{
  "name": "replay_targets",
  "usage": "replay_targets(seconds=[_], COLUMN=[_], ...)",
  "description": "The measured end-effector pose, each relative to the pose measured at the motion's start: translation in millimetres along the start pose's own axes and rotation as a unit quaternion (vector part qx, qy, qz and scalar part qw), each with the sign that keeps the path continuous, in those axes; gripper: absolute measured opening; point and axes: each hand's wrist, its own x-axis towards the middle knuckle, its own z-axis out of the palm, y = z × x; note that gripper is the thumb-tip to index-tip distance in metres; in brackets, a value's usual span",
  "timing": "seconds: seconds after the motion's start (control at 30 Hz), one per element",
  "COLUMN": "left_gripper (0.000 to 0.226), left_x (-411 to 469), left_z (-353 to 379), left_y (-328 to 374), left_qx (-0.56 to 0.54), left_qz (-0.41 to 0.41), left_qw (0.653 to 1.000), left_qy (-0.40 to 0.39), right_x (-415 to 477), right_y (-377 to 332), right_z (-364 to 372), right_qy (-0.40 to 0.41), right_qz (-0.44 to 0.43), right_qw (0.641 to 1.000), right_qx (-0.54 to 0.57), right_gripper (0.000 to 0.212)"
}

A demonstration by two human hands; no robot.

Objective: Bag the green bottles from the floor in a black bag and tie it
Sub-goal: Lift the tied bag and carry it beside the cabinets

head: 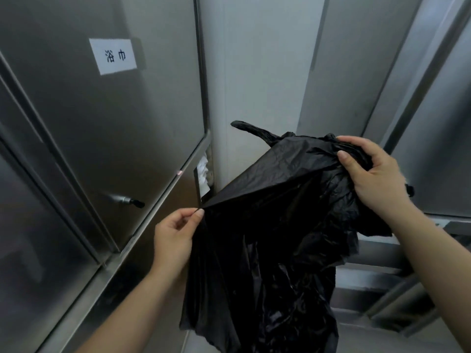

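Black bag (275,225) hangs limp in the air before steel cabinets, its edge pinched by the left hand (173,238) while the right hand (374,171) grips bunched plastic above. Opening step, likely; next, part the mouth between grips. No bottles visible.

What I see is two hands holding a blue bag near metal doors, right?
No, the bag is black, not blue. The head view shows the left hand and the right hand both holding it near metal doors.

Left hand (173,234) pinched, right hand (377,174) clenched
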Motion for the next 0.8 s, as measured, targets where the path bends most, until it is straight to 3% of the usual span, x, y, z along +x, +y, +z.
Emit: replay_targets(seconds=[0.4,0.8], left_gripper=[0.009,0.018], left_x=[156,267], left_z=[18,69], left_y=[89,142], left_qx=[-0.069,-0.044], left_qz=[0.082,0.168], left_qw=[0.994,0.983], left_qy=[0.035,0.053], right_x=[110,205], right_y=[-30,-47], right_z=[49,66], right_qy=[0.091,0.135], right_qz=[-0.084,-0.134], right_qw=[0.99,0.973], right_qx=[-0.064,-0.131], right_gripper=[0.023,0.026])
